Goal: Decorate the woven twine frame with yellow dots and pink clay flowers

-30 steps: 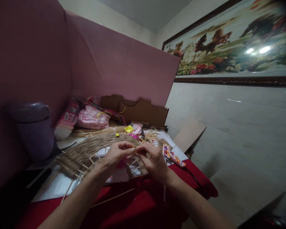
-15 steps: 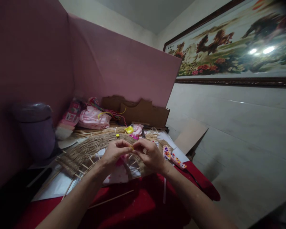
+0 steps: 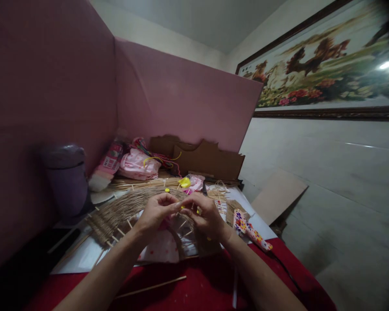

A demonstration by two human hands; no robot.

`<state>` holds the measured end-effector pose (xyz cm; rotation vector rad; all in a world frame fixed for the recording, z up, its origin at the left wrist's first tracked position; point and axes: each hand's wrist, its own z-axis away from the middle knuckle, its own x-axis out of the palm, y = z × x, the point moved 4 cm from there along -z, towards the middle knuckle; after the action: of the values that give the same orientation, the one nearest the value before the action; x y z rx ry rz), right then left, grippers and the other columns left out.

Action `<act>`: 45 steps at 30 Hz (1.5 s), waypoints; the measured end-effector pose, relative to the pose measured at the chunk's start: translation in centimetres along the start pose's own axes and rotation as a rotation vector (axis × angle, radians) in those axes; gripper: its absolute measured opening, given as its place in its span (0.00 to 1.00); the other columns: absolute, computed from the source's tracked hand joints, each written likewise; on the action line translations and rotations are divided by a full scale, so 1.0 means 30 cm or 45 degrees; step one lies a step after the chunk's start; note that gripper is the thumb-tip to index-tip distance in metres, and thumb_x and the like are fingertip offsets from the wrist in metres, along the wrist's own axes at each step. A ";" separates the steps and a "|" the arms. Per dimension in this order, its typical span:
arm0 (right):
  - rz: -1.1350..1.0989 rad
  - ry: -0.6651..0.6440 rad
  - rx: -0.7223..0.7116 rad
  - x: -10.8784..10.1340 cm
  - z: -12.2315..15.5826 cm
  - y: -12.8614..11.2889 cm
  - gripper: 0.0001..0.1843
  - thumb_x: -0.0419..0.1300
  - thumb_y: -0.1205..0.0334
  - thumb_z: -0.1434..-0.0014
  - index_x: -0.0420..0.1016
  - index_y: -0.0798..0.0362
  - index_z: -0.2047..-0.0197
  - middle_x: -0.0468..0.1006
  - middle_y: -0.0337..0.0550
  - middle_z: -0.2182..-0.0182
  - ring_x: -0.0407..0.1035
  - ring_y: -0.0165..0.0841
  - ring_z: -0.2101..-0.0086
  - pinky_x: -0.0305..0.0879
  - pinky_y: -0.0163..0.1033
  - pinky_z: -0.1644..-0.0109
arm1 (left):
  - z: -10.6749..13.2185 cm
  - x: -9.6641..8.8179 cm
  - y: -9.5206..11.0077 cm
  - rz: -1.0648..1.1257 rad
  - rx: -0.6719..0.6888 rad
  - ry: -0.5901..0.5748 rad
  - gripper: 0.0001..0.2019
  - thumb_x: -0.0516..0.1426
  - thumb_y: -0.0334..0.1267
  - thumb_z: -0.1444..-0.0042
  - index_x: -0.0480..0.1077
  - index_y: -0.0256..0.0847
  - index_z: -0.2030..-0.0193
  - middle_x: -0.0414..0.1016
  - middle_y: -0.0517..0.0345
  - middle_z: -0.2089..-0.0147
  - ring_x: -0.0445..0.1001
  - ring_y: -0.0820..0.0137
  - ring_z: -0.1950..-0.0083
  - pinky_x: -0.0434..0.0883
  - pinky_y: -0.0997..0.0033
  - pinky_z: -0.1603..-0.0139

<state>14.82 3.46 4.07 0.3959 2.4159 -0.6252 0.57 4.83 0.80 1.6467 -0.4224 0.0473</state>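
Note:
My left hand and my right hand meet at the fingertips over the middle of the work, both pinching. Between them shows a small yellow piece, mostly hidden by the fingers. Below and behind lies an arched weave of brown twine on thin wooden sticks. A yellow button-like disc rests on its upper edge. Under my wrists is white cloth with pink-red spots. To the right of my right hand lies a flower-patterned glue gun with a dark cord.
A purple lidded container stands at the left. Pink spotted fabric, colourful cords and torn cardboard sit at the back against a pink partition. On the red cloth in front lies a loose stick.
The view has turned slightly, so the scene sits lower and farther right. My hands stay together at the fingertips; more yellow shows around my right fingers.

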 end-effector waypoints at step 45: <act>-0.101 0.102 0.056 0.023 0.074 0.027 0.03 0.57 0.69 0.45 0.68 0.54 0.66 0.71 0.43 0.70 0.65 0.33 0.68 0.62 0.38 0.64 | 0.014 0.034 0.000 -0.311 0.021 0.072 0.13 0.66 0.40 0.65 0.70 0.33 0.77 0.68 0.62 0.82 0.63 0.78 0.82 0.60 0.78 0.80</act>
<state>15.71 3.07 1.79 0.3510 2.5078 -0.7106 1.44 4.17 1.04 1.6986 -0.1767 -0.0852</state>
